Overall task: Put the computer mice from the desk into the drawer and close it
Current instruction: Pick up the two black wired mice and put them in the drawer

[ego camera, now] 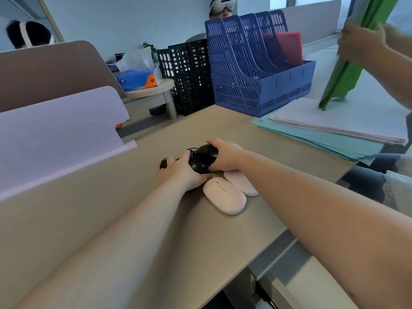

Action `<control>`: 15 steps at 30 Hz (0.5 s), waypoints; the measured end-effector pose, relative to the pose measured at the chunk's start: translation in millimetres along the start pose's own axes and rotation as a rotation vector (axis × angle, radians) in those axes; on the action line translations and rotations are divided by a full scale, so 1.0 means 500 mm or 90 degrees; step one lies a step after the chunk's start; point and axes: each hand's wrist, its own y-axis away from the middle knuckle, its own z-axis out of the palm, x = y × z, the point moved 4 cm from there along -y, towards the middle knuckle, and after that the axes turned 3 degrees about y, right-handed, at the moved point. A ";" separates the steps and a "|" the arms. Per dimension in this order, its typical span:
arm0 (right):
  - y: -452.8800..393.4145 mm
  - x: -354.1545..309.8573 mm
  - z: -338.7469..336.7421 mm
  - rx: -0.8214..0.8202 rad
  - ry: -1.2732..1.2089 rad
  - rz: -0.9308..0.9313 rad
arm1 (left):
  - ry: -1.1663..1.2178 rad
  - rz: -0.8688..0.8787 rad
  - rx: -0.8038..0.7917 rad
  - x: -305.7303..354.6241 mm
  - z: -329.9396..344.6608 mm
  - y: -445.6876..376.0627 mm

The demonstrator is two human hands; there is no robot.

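Both hands, left [178,172] and right [225,157], close around two black mice [201,158] on the bench [111,219] beside two white mice [224,195], whose tangled cord [163,163] may snag or drag before the drawer [312,286].

Soft, cool daylight comes from the upper right, leaving only faint shadows on the desk [223,130]. The wide lens bends straight edges near the borders, and the far hand [359,41] with the green folder [347,70] is motion-blurred.
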 end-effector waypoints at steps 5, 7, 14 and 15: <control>-0.006 0.001 -0.006 0.017 -0.007 -0.028 | 0.016 0.014 -0.035 0.007 -0.013 -0.006; -0.008 0.007 -0.012 0.031 -0.018 -0.014 | 0.025 0.011 -0.038 0.002 -0.019 -0.010; -0.012 0.047 -0.026 0.075 0.041 0.062 | -0.062 -0.004 -0.049 -0.006 -0.024 -0.012; -0.012 0.048 -0.025 0.079 0.053 0.064 | -0.082 -0.002 -0.058 -0.002 -0.021 -0.010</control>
